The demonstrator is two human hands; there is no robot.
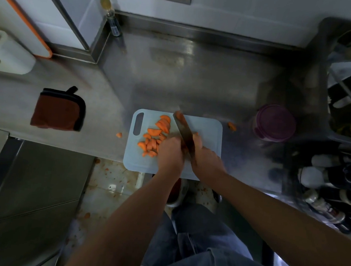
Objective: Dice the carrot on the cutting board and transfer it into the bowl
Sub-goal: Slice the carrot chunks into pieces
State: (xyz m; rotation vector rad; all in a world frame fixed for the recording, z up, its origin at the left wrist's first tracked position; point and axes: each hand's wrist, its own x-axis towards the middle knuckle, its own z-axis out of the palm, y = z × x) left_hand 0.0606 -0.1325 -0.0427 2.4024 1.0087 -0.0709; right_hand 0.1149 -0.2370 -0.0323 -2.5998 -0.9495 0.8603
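Dicing incomplete: carrot slices lie on cutting board, transfer pending (no bowl visible). Left hand clamps them; right hand grips cleaver.

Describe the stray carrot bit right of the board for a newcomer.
Find the pale blue cutting board on the steel counter. Off its far right corner, toward the purple-lidded container, lies one carrot piece. It lies alone on steel; the other stray lies left of the board.

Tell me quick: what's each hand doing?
Left hand: curled over the carrot; grip cannot be told.
Right hand: closed on the knife.
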